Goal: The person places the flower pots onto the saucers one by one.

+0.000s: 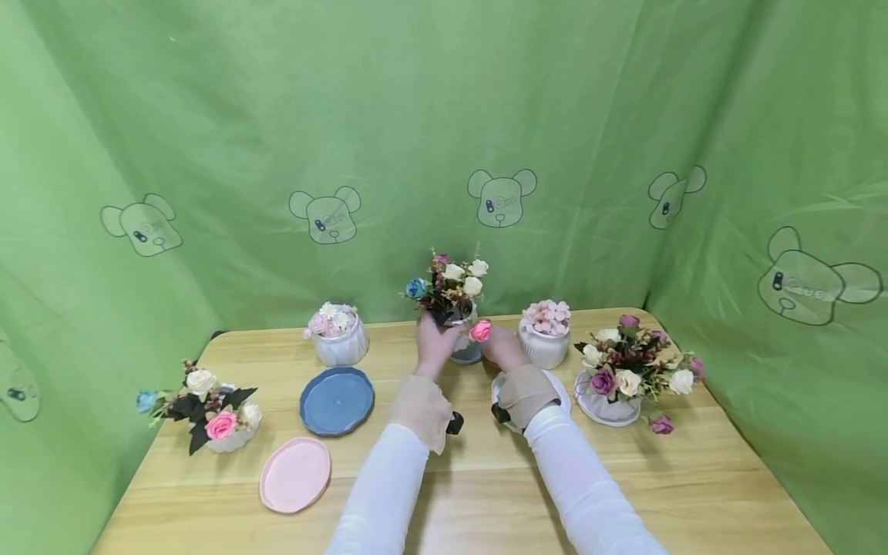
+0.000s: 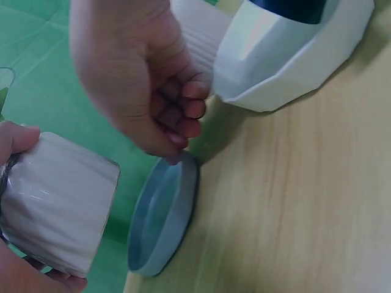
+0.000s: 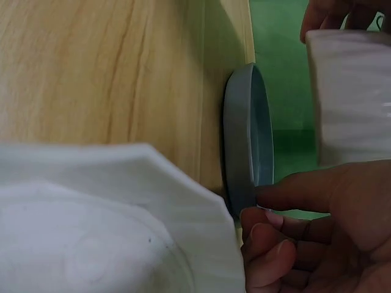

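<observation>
At the back middle of the table, my left hand (image 1: 433, 347) grips a white flower pot (image 2: 61, 201) by its upper part. Blue, white and pink artificial flowers (image 1: 454, 287) rise from this pot. It is held up above a grey-blue saucer (image 3: 238, 137), with a gap between them in the right wrist view. My right hand (image 1: 505, 351) pinches that saucer's near rim between thumb and finger, its other fingers curled. Beside the right wrist lies a white saucer (image 3: 201, 226), partly covered by the sleeve in the head view.
Pots with flowers stand at far left (image 1: 232, 439), back left (image 1: 343, 347), back right (image 1: 544, 351) and far right (image 1: 617, 408), the last on a white saucer. On the left lie a blue plate (image 1: 338, 401) and a pink plate (image 1: 296, 474). Green cloth (image 1: 416, 116) hangs behind.
</observation>
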Available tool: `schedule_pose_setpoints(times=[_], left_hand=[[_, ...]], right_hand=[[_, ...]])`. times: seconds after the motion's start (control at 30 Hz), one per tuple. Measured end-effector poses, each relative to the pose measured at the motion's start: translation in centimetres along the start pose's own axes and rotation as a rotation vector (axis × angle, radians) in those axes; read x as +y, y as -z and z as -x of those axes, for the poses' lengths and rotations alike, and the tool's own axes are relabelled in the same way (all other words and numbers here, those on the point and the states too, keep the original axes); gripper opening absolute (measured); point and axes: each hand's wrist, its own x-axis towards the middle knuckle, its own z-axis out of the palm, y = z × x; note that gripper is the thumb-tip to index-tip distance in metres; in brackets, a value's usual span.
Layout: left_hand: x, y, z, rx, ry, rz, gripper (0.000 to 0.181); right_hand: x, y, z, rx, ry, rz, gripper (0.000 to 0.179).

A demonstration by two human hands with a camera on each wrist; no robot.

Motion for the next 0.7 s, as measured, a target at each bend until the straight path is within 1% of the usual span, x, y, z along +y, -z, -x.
schedule_pose_setpoints(times=[0.07,0.17,0.33,0.4,0.53,0.6,0.7], left_hand=[[-0.2,-0.4,0.1,-0.010,0.009,0.000,0.074],[-0.5,-1.0,0.2,-0.023,0.018,0.017,0.077],[-1.3,-1.8,0.1,-0.022,0.005,0.042,0.076],[-1.6,-2.0,0.1,-0.016,0.006,0.057,0.075],[-2.2,-2.4,0.1,-0.010,0.022,0.071,0.070],[-2.4,-2.6,0.1,-0.011,0.022,0.070,0.069],[-2.6,-2.8,0.1,-0.020,0.020,0.067,0.069]], right_hand=[[0.0,0.0,0.1,0.004,0.011,-0.011,0.028],[0.3,0.0,0.3,0.024,0.025,-0.027,0.032],[0.5,-0.1,0.5,0.050,0.025,-0.055,0.029],[0.4,-0.1,0.6,0.046,0.024,-0.065,0.028],[0.1,-0.1,0.7,0.041,0.040,-0.011,0.025],[0.0,-0.1,0.8,0.046,0.038,-0.010,0.024],[0.2,-0.2,1.0,0.073,0.048,-0.041,0.026]])
